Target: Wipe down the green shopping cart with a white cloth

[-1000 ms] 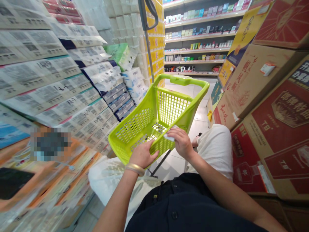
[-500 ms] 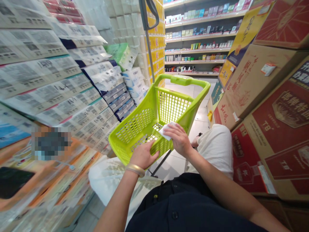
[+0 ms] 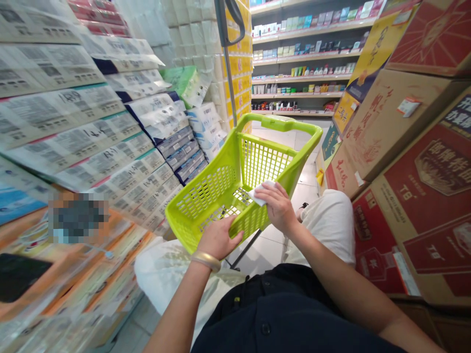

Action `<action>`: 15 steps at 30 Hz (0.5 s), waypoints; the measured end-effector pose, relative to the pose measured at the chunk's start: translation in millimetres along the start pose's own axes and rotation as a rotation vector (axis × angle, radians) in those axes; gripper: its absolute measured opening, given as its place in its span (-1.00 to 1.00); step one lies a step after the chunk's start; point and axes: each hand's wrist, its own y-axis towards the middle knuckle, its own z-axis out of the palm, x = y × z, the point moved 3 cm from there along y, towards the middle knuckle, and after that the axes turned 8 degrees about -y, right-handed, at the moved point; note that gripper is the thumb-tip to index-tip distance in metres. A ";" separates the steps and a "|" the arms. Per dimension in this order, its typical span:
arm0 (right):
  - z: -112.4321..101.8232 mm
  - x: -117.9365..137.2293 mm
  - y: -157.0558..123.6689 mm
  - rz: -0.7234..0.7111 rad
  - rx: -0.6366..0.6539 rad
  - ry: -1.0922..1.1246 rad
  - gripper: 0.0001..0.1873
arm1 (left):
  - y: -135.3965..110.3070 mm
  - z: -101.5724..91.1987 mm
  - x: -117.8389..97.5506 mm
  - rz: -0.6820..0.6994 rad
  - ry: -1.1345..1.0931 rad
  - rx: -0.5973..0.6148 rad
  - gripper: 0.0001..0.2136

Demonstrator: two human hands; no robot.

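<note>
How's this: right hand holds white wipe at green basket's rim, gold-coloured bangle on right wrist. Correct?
No: the head view shows the bangle at the wrist of the left hand. The right hand does hold the white wipe at the rim of the green basket.

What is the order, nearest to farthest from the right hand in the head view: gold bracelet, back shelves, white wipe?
1. White wipe: under the right hand.
2. Gold bracelet: lower left.
3. Back shelves: far back, top of picture.

I can reach down through the open top of the green basket (image 3: 211,189), but its sides block me. Big boxes (image 3: 392,130) crowd my right, stacked packs (image 3: 88,127) my left.
</note>
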 end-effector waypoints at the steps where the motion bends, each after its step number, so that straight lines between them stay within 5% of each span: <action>1: -2.2 -6.2 2.2 0.045 -0.028 -0.026 -0.62 | 0.0 0.0 -0.3 0.000 0.000 0.000 -0.66; 4: -2.3 -4.2 2.4 0.079 -0.052 -0.042 -0.62 | 0.2 -0.5 -2.1 -0.008 -0.001 0.008 -0.66; 9: 6.7 21.9 -6.6 -0.096 0.091 0.060 -0.61 | -0.6 -1.0 -3.5 -0.014 0.000 0.034 -0.69; 15: -4.7 -10.0 5.5 0.094 -0.043 -0.058 -0.61 | -0.9 0.9 -0.4 -0.011 0.016 0.016 -0.62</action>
